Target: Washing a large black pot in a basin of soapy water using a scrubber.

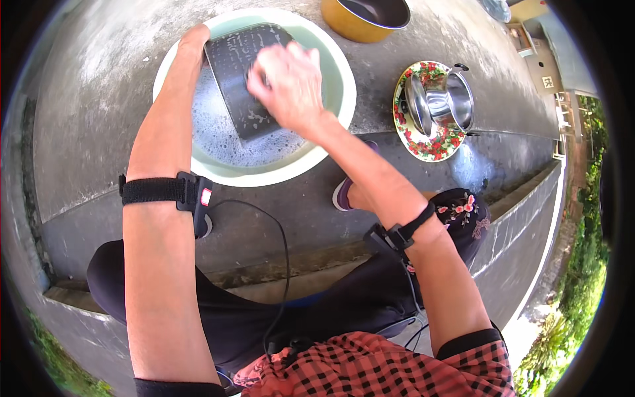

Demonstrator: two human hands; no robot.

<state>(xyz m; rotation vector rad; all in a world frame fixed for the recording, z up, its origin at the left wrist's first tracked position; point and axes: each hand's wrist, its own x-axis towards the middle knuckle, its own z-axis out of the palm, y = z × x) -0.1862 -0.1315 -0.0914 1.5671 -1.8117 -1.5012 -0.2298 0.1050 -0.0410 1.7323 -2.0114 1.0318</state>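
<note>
A pale green plastic basin (270,174) on the concrete floor holds sudsy water (223,136). Tilted on its side in the basin is a dark metal pot (238,94), its outer wall streaked with suds. My left hand (194,38) grips the pot's rim at the upper left, its fingers hidden behind the wall. Over the pot's outer wall is my right hand (287,82), blurred, with curled fingers. Whether something lies under those fingers cannot be made out.
A yellow pot (354,25) with a dark inside stands beyond the basin. To the right, a floral tray (434,149) carries a steel pot (459,101) and a steel lid (417,104). Wet floor (474,166) shines beside it. A cable (285,238) hangs from my left wrist strap (154,191).
</note>
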